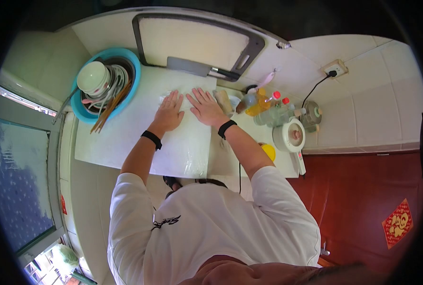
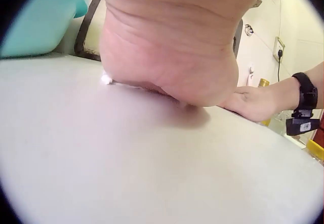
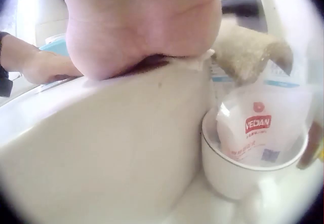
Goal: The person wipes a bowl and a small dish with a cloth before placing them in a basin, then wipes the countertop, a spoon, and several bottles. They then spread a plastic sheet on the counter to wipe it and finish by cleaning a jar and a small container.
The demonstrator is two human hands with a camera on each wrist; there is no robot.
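Observation:
Both hands lie palm down on a white board (image 1: 126, 142) on the counter, fingers straight and pointing away from the body. The left hand (image 1: 170, 114) rests left of the right hand (image 1: 206, 108), with a small gap between them. Something white and thin shows under the left hand's edge in the left wrist view, beside the palm (image 2: 167, 67); what it is cannot be told. Under the right palm (image 3: 142, 31) a pale edge of something thin sticks out near the board's rim. Neither hand grips anything.
A blue basin (image 1: 136, 71) with bowls and chopsticks stands at the left. A knife (image 1: 187, 65) and cutting board (image 1: 192, 40) lean at the back. Right are bottles (image 1: 279, 114), a white-lidded pot (image 1: 292, 135) and a mug (image 3: 233, 176) holding a packet (image 3: 258, 127).

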